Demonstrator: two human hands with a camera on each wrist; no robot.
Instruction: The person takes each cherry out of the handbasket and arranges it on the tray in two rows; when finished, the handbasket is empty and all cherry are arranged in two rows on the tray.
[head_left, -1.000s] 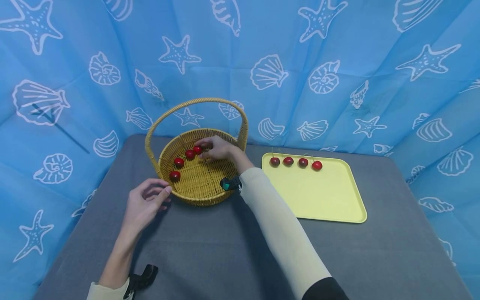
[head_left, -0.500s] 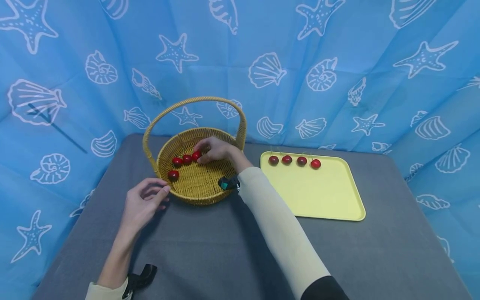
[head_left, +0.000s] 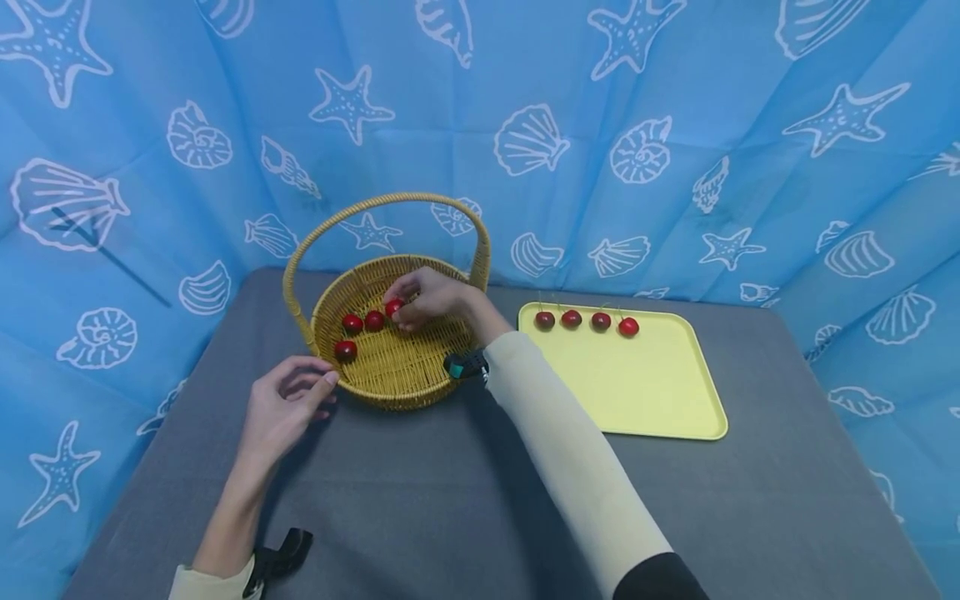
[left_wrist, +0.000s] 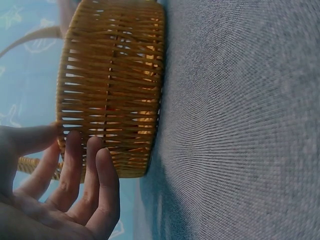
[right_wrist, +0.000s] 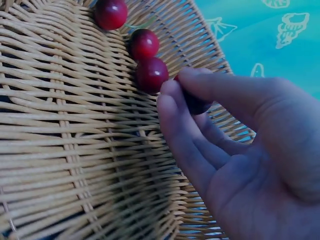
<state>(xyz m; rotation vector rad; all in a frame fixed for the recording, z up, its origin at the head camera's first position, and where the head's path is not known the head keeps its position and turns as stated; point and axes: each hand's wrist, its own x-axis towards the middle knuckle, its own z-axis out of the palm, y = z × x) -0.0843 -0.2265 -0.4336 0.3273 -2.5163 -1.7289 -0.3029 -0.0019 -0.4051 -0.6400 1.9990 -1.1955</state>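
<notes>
Inside the round wicker basket [head_left: 408,392], my right hand [head_left: 435,300] pinches a red cherry [head_left: 393,307] between thumb and fingertips. The right wrist view shows that cherry [right_wrist: 197,104] partly covered by the fingers, close beside two other touching cherries [right_wrist: 152,75]. Another cherry [head_left: 346,351] lies nearer the basket's left front. My left hand [head_left: 288,404] holds the basket's left front rim, its thumb at the edge. In the left wrist view, the other fingers [left_wrist: 105,172] bend along the outside of the woven wall [left_wrist: 110,90].
A yellow tray [head_left: 652,392] lies to the right of the basket, with a row of several stemmed cherries [head_left: 572,320] along its far edge. The basket's tall handle [head_left: 390,198] arches over it. A blue seashell-print curtain [head_left: 450,100] hangs behind the grey table [head_left: 420,500].
My right hand has shifted its cherry slightly toward the basket's front. The neighbouring cherry has moved forward, now level with the one to its left. The left hand stays at the rim.
</notes>
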